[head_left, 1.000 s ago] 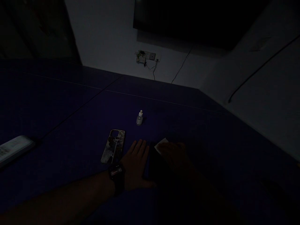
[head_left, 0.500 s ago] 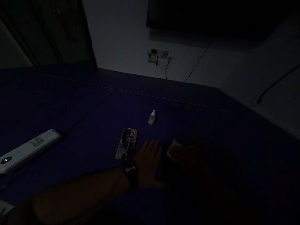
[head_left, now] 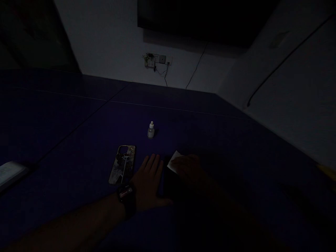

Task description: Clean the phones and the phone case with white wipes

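The room is very dim. My left hand [head_left: 147, 185], a watch on its wrist, lies flat on the dark blue table [head_left: 105, 119] with fingers spread. Its thumb reaches along the near side of a dark flat rectangular object [head_left: 170, 185], whose kind is hard to make out. My right hand [head_left: 187, 168] presses a white wipe [head_left: 173, 161] onto the far part of that object, fingers closed over it. A patterned phone case [head_left: 123, 164] lies left of my left hand. Beyond my hands a small dropper bottle [head_left: 151, 132] stands upright.
A white elongated device [head_left: 12, 172] sits at the left edge, with a dark cable [head_left: 86, 120] running across the table from it. Wall sockets [head_left: 157, 59] and a large dark screen [head_left: 204, 21] are on the far wall. Something yellow [head_left: 328, 171] shows at the right edge.
The view has turned right, so the table's things sit further left. My right hand and the wipe have slid slightly away from me; my left hand stays flat in place.
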Demonstrator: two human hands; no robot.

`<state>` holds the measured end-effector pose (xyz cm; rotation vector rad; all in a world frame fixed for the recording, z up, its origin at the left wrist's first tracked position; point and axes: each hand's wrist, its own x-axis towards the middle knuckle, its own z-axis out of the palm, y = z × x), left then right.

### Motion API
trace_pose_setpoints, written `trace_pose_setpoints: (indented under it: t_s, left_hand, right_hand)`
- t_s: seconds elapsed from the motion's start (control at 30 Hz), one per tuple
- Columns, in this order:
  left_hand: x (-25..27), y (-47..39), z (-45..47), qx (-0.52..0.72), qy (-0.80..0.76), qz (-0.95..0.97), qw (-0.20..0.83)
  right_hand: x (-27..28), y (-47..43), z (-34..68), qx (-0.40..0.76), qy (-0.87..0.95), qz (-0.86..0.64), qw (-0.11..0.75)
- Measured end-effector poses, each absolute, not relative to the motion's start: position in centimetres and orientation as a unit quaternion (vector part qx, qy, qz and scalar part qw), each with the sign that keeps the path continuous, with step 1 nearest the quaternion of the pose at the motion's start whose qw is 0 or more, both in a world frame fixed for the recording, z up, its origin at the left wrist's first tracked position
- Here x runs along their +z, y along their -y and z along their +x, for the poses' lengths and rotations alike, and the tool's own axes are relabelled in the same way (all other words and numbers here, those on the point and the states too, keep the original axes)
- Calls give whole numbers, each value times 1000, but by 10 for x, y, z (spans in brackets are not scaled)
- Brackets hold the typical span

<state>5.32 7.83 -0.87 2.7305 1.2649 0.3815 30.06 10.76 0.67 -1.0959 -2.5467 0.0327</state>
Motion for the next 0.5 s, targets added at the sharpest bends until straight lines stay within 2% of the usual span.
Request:
trace_pose_setpoints:
  t_s: [0.13, 0.3, 0.5]
  left_hand:
    - [-8, -79, 53, 129, -412, 901, 51]
    - [-8, -79, 53, 128, -413, 901, 47]
    - [-6, -79, 53, 133, -411, 901, 42]
  right_hand:
    - [10, -105, 294, 34, 910, -384, 155]
    - [11, -105, 298, 25, 889, -417, 188]
    - [14, -102, 294, 20, 918, -369, 146]
